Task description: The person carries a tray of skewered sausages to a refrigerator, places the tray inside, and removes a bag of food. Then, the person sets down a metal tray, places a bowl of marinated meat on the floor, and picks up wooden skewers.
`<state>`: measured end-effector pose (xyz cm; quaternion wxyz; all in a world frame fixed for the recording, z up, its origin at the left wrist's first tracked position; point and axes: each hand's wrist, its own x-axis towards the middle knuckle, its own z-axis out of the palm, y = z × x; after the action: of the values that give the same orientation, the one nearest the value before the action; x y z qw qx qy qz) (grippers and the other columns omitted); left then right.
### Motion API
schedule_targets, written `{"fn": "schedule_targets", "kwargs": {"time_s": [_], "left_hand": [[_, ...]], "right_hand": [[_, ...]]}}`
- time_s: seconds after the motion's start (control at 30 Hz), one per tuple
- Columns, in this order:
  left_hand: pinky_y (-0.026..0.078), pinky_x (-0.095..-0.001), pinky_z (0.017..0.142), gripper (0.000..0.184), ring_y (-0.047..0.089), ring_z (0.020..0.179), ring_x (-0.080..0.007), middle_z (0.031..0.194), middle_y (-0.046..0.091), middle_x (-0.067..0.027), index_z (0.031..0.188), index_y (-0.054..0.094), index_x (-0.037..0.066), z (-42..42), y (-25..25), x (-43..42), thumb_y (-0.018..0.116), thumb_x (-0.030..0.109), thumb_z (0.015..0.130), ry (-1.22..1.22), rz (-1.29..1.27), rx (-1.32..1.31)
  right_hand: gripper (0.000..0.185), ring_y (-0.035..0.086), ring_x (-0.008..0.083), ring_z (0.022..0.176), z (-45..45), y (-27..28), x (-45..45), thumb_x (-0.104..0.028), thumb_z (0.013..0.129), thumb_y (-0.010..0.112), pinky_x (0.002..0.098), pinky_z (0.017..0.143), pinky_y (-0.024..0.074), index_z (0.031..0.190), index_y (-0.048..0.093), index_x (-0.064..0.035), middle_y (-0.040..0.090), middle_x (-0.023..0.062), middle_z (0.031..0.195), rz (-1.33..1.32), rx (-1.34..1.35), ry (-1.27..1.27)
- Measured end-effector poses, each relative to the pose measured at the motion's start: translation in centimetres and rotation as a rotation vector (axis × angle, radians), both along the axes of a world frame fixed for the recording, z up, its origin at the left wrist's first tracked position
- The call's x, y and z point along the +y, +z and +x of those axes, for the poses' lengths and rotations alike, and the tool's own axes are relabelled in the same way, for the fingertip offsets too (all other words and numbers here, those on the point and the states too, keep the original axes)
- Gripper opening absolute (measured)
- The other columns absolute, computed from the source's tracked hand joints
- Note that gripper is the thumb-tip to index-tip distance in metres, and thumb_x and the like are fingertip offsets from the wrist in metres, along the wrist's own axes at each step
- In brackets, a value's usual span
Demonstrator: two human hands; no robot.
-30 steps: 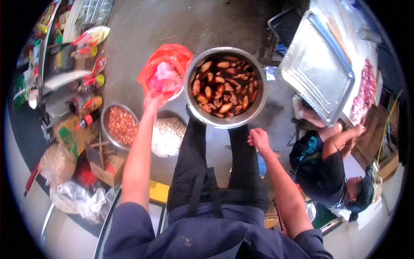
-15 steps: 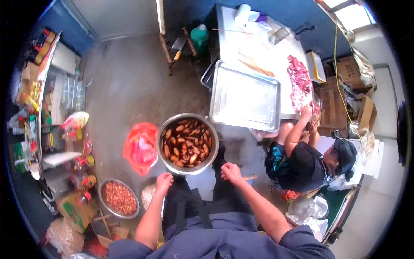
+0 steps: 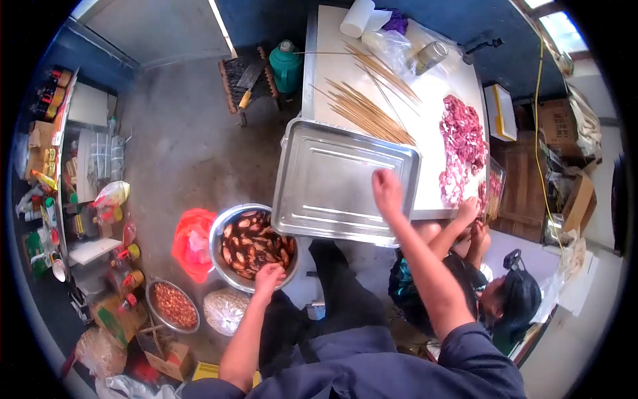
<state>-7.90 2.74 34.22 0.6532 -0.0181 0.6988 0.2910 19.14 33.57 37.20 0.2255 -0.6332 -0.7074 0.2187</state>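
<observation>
My left hand [image 3: 270, 276] hangs at the near right rim of a round metal basin [image 3: 216, 246], fingers curled in, nothing seen in it. Whether it touches the rim I cannot tell. Inside the basin, reddish-brown pieces [image 3: 249, 243] sit in dark liquid. Over the right part of a shallow rectangular metal tray [image 3: 325, 179] is my right hand [image 3: 387, 191], loosely closed with nothing visible in it. The tray lies across the near left corner of the white table [image 3: 419, 113]. Thin wooden skewers [image 3: 369, 110] lie on the table behind it.
A co-worker [image 3: 452, 259] sits at right, hands by the raw meat [image 3: 463, 143]. A red plastic bag [image 3: 194, 243] and a bowl of reddish bits [image 3: 174, 306] stand left. A cleaver [image 3: 249, 78] rests on a stool [image 3: 232, 73] beside a green flask [image 3: 286, 66]. Shelves [image 3: 93, 253] line the left.
My right hand has moved forward over the tray, and my left hand has come to the basin's rim. The view has shifted, showing the skewers more clearly.
</observation>
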Motion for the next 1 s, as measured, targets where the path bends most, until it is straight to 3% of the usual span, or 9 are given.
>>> {"fn": "schedule_targets", "kwargs": {"time_s": [0.1, 0.27, 0.33, 0.43, 0.47, 0.6, 0.67, 0.8, 1.0], "left_hand": [[0.053, -0.0283, 0.070, 0.040, 0.066, 0.088, -0.0198, 0.105, 0.064, -0.0126, 0.120, 0.051, 0.002, 3.4, 0.5, 3.5, 0.060, 0.027, 0.091, -0.043, 0.002, -0.114], [0.052, -0.0310, 0.074, 0.045, 0.065, 0.095, -0.0223, 0.109, 0.063, -0.0146, 0.122, 0.046, 0.002, 7.1, -0.3, 7.0, 0.059, 0.033, 0.091, -0.017, 0.040, -0.272], [0.052, -0.0312, 0.074, 0.044, 0.065, 0.095, -0.0229, 0.109, 0.063, -0.0148, 0.120, 0.047, 0.002, 7.8, -0.8, 7.9, 0.059, 0.033, 0.091, -0.004, 0.034, -0.284], [0.052, -0.0324, 0.075, 0.041, 0.065, 0.095, -0.0244, 0.109, 0.063, -0.0166, 0.115, 0.048, 0.000, 8.5, -1.0, 8.9, 0.058, 0.032, 0.092, 0.022, 0.031, -0.304], [0.052, -0.0329, 0.076, 0.041, 0.065, 0.095, -0.0250, 0.109, 0.063, -0.0172, 0.115, 0.048, 0.000, 8.7, -1.0, 9.3, 0.058, 0.032, 0.092, 0.028, 0.033, -0.303], [0.052, -0.0342, 0.079, 0.042, 0.065, 0.098, -0.0269, 0.109, 0.063, -0.0186, 0.115, 0.048, -0.002, 9.5, -0.8, 10.7, 0.059, 0.030, 0.091, 0.071, 0.037, -0.331], [0.052, -0.0345, 0.080, 0.042, 0.065, 0.098, -0.0274, 0.110, 0.063, -0.0179, 0.117, 0.048, -0.001, 10.1, -0.8, 11.4, 0.059, 0.030, 0.091, 0.109, 0.069, -0.399], [0.052, -0.0354, 0.081, 0.042, 0.064, 0.100, -0.0276, 0.114, 0.061, -0.0157, 0.121, 0.048, 0.002, 11.4, -0.4, 12.4, 0.061, 0.026, 0.089, 0.217, 0.126, -0.462], [0.052, -0.0355, 0.081, 0.040, 0.063, 0.100, -0.0267, 0.114, 0.061, -0.0144, 0.120, 0.048, 0.003, 13.1, -0.5, 13.0, 0.061, 0.025, 0.089, 0.235, 0.116, -0.477]], "right_hand": [[0.018, 0.059, 0.0313, 0.082, 1.8, -0.7, 8.4, -0.017, 0.083, 0.061, 0.0409, 0.071, 0.0470, 0.098, 0.057, -0.0079, 0.060, 0.0128, 0.093, 0.048, -0.151, 0.005], [0.032, 0.056, 0.0319, 0.098, 2.3, -2.2, 16.6, -0.023, 0.080, 0.064, 0.0422, 0.081, 0.0463, 0.106, 0.056, -0.0076, 0.058, 0.0127, 0.105, 0.087, -0.322, 0.163], [0.045, 0.050, 0.0342, 0.108, 1.7, -2.8, 18.4, -0.029, 0.076, 0.068, 0.0453, 0.087, 0.0441, 0.111, 0.053, -0.0060, 0.055, 0.0139, 0.113, -0.156, -0.474, 0.269], [0.053, 0.050, 0.0351, 0.108, 0.6, -4.0, 19.6, -0.032, 0.072, 0.071, 0.0470, 0.087, 0.0443, 0.113, 0.051, -0.0045, 0.054, 0.0146, 0.115, -0.214, -0.576, 0.271], [0.047, 0.054, 0.0338, 0.101, 0.4, -4.4, 19.6, -0.031, 0.072, 0.072, 0.0483, 0.082, 0.0464, 0.105, 0.053, -0.0047, 0.057, 0.0135, 0.105, -0.131, -0.593, 0.277], [0.041, 0.054, 0.0339, 0.100, -0.1, -5.0, 20.7, -0.028, 0.072, 0.072, 0.0469, 0.080, 0.0472, 0.101, 0.055, -0.0038, 0.057, 0.0143, 0.102, -0.093, -0.588, 0.250], [0.031, 0.055, 0.0340, 0.095, 0.8, -6.3, 20.8, -0.024, 0.073, 0.070, 0.0453, 0.077, 0.0474, 0.093, 0.057, -0.0044, 0.058, 0.0150, 0.096, -0.051, -0.401, 0.332], [0.018, 0.056, 0.0355, 0.086, 0.9, -7.3, 20.4, -0.019, 0.077, 0.064, 0.0455, 0.074, 0.0463, 0.085, 0.054, -0.0064, 0.057, 0.0152, 0.086, -0.115, -0.362, 0.382], [0.015, 0.058, 0.0375, 0.087, 0.9, -7.2, 20.2, -0.016, 0.083, 0.056, 0.0465, 0.076, 0.0465, 0.088, 0.052, -0.0023, 0.057, 0.0190, 0.090, 0.014, -0.327, 0.490]]}}
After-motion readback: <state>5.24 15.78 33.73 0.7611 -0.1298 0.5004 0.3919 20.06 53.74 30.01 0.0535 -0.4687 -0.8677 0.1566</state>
